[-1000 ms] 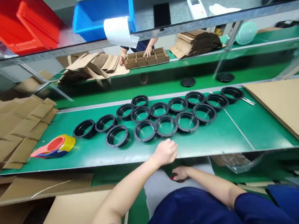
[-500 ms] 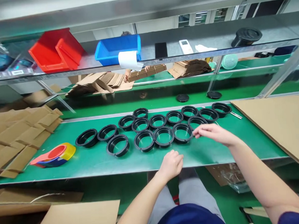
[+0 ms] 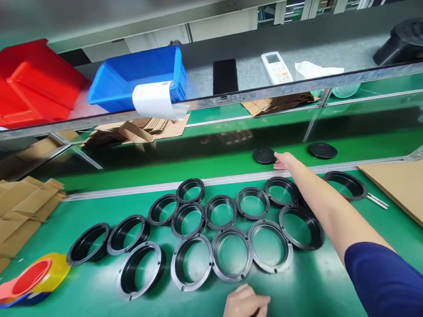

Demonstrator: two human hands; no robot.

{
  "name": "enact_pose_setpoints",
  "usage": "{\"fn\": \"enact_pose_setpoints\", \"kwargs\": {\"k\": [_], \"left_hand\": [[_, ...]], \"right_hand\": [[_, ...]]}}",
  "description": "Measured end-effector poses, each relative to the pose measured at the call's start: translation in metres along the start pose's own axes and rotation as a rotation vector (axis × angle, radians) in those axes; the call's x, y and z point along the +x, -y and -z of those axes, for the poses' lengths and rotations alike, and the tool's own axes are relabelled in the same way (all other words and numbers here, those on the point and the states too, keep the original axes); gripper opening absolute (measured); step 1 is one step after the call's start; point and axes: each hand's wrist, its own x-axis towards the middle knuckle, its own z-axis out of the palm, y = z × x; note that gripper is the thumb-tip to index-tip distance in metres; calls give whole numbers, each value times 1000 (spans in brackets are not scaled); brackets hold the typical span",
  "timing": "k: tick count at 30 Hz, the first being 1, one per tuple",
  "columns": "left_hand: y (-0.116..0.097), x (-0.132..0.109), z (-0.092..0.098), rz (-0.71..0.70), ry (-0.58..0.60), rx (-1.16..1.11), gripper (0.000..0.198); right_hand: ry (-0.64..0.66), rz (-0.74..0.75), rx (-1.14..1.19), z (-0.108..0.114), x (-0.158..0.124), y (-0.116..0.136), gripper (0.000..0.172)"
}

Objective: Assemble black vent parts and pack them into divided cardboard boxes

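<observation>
My right hand (image 3: 283, 161) is stretched across the table to the back. Its fingertips are apart at the right edge of a flat black disc (image 3: 264, 156), which still lies flat. A second black disc (image 3: 322, 150) lies farther right. Low in the picture, my left hand (image 3: 245, 308) is loosely curled with nothing visible in it, just in front of the black rings. Several black flanged rings stand in rough rows on the green table, among them a front ring (image 3: 216, 255). My right forearm partly covers rings on the right.
A shelf above carries a red bin (image 3: 26, 87), a blue bin (image 3: 122, 82), a black phone (image 3: 224, 76), a white remote (image 3: 276, 67) and a black part (image 3: 404, 44). Coloured scoops (image 3: 33, 276) and folded cardboard (image 3: 16, 216) lie left; a cardboard sheet (image 3: 407, 181) lies right.
My right hand has moved from the front right rings to the black disc at the back. The view has come closer to the table. My left hand stays curled near the front.
</observation>
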Motion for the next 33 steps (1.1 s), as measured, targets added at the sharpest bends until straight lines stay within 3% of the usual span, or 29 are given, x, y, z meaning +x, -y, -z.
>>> {"fn": "enact_pose_setpoints", "kwargs": {"k": [3, 6, 8, 11, 14, 17, 21, 23, 27, 30, 33], "left_hand": [[6, 3, 1, 2, 4, -111, 25], [-3, 12, 13, 92, 68, -184, 26], [-12, 18, 21, 160, 82, -214, 26], [-24, 27, 28, 228, 107, -237, 28], [-34, 39, 27, 257, 140, -299, 32], [-48, 59, 19, 334, 105, -585, 34], [-75, 85, 8, 495, -95, -1211, 82], [-87, 91, 5, 590, -152, -1412, 81], [-101, 88, 10, 743, -232, -1621, 58], [-102, 81, 16, 873, -231, -1694, 53], [-100, 76, 20, 978, -191, -1739, 56]], "right_hand": [[-13, -20, 7, -14, 13, 5, 31], [22, 27, 73, -20, 4, 13, 27], [60, 86, 135, -12, -14, 18, 27], [141, 183, 218, 19, -63, 9, 35], [322, 336, 356, 61, -136, -26, 46], [442, 384, 448, 92, -223, -78, 50], [467, 268, 486, 97, -320, -144, 39], [476, 209, 513, 90, -352, -169, 34], [516, 175, 487, 82, -384, -203, 36], [522, 264, 205, 88, -385, -217, 39], [233, 578, -122, 98, -377, -220, 41]]}}
